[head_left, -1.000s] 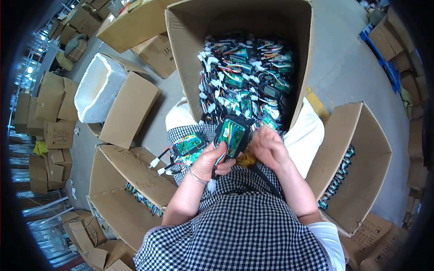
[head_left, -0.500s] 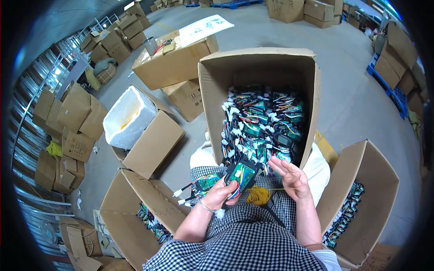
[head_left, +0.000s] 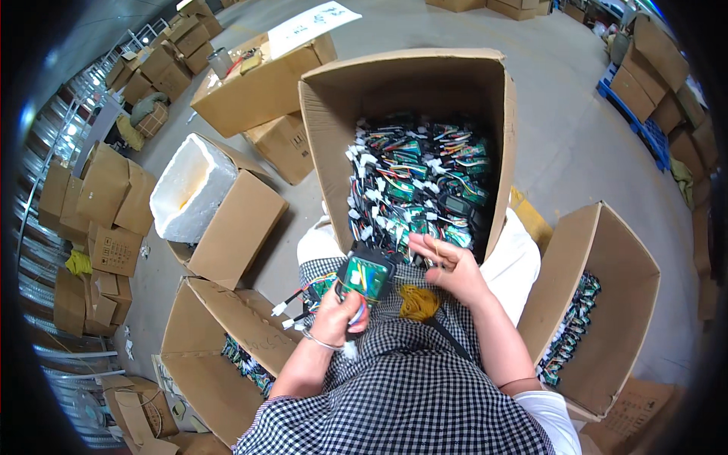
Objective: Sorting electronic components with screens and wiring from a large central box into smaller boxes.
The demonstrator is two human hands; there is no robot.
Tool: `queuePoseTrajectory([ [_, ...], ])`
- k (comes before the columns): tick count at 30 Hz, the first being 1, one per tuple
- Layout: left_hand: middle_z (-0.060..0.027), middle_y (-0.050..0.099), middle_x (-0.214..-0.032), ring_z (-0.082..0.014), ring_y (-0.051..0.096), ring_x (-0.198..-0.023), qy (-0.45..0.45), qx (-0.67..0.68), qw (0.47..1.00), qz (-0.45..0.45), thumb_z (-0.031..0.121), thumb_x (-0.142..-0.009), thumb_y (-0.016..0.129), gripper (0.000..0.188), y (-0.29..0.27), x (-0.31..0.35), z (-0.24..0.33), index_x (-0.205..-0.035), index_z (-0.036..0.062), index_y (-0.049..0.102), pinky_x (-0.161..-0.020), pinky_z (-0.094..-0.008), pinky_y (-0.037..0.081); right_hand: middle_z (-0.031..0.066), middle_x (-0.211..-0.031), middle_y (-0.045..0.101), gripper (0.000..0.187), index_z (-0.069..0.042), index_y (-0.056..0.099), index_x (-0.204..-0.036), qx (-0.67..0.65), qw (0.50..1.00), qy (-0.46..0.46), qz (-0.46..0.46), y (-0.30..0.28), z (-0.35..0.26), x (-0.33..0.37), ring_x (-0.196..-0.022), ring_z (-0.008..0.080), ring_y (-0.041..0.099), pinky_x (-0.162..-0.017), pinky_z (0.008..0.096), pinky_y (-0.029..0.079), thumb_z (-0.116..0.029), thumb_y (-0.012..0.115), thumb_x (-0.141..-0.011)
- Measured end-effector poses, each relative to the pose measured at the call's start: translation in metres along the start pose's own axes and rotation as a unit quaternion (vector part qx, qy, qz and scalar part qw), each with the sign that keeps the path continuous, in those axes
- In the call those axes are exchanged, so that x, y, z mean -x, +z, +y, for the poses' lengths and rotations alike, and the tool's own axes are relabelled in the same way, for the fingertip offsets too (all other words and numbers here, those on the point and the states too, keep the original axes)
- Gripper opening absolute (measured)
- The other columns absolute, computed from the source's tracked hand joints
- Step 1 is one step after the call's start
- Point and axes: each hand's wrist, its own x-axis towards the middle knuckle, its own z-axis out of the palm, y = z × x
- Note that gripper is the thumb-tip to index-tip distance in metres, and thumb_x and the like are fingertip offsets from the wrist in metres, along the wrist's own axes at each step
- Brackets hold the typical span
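My left hand [head_left: 336, 320] is closed around a green circuit board in a black housing [head_left: 367, 276], with coloured wires on its face. My right hand [head_left: 453, 271] is raised just to the right of it, fingers stretched out. A thin yellow strand seems to lie by its fingertips, too fine to make out fully. Between the hands, a bundle of yellow bands [head_left: 418, 303] rests against my checked apron [head_left: 402, 379]. More wires with white plugs [head_left: 280, 308] stick out left of my left hand. Ahead stands a large carton [head_left: 309, 129] of similar wired boards [head_left: 413, 178].
Open cartons with more boards stand at my left [head_left: 186, 334] and right [head_left: 633, 326]. A white foam box [head_left: 189, 189] sits in a carton at front left. Behind it are stacked cartons [head_left: 258, 95] with a white sheet [head_left: 315, 26]. A blue pallet [head_left: 644, 133] is at far right.
The view has shifted, so most things sit further left and higher. My right hand has moved nearer the board, its fingers now pointing toward it. My left hand still holds the board.
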Motion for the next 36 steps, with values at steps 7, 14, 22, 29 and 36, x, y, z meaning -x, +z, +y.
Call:
queuePoseTrajectory([
  [7,-0.0043,0.056,-0.087,-0.0126,0.054,-0.079,-0.093,-0.475,0.873,-0.063,0.028,-0.090,0.065,0.033,-0.005,0.009,0.006,-0.108,0.0050,0.049,-0.068,-0.0274,0.045,0.0066,-0.112,0.065,0.055,-0.006,0.057,-0.121,0.498,0.817,-0.075,-0.282,0.021,-0.040,-0.008,-0.105,0.0198,0.062,-0.100,0.0455,0.039,-0.029,0.075,-0.074],
  [14,-0.0134,0.060,-0.103,-0.0270,0.054,-0.092,-0.086,-0.686,0.717,0.090,0.020,-0.074,0.076,0.031,-0.015,0.035,0.037,-0.096,0.0052,0.059,-0.081,-0.0370,0.044,0.0185,-0.095,0.069,0.037,0.003,0.061,-0.116,0.278,0.929,0.104,0.220,-0.077,0.052,-0.046,-0.080,0.0213,0.069,-0.075,0.0312,0.053,-0.015,0.066,-0.084],
  [22,-0.0158,0.048,-0.128,-0.0345,0.046,-0.109,0.007,-0.848,0.513,0.137,0.024,-0.063,0.081,0.033,-0.021,0.017,0.029,-0.089,0.0083,0.067,-0.091,-0.0446,0.037,0.0281,-0.150,0.018,0.073,-0.003,0.032,-0.142,0.509,0.720,0.257,0.395,-0.147,0.149,-0.087,-0.136,0.0409,0.029,-0.111,0.0398,0.030,-0.021,0.067,-0.081],
  [29,-0.0120,0.062,-0.091,-0.0321,0.058,-0.086,0.103,-0.823,0.557,-0.039,0.023,-0.076,0.071,0.023,0.028,-0.108,0.058,-0.089,0.0061,0.062,-0.076,-0.0418,0.044,0.0240,-0.139,0.039,0.045,-0.003,0.047,-0.131,0.504,0.704,0.265,0.424,-0.156,0.159,-0.095,-0.127,0.0390,0.040,-0.105,0.0439,0.037,-0.012,0.055,-0.087],
  [36,-0.0161,0.063,-0.104,-0.0325,0.058,-0.104,0.112,-0.812,0.566,-0.088,0.019,-0.089,0.056,0.030,0.015,-0.341,-0.065,-0.114,0.0036,0.056,-0.091,-0.0404,0.044,0.0254,-0.106,0.058,0.059,0.000,0.038,-0.136,0.514,0.725,0.229,0.398,-0.145,0.148,-0.103,-0.094,0.0391,0.060,-0.083,0.0466,0.048,0.000,0.056,-0.080],
])
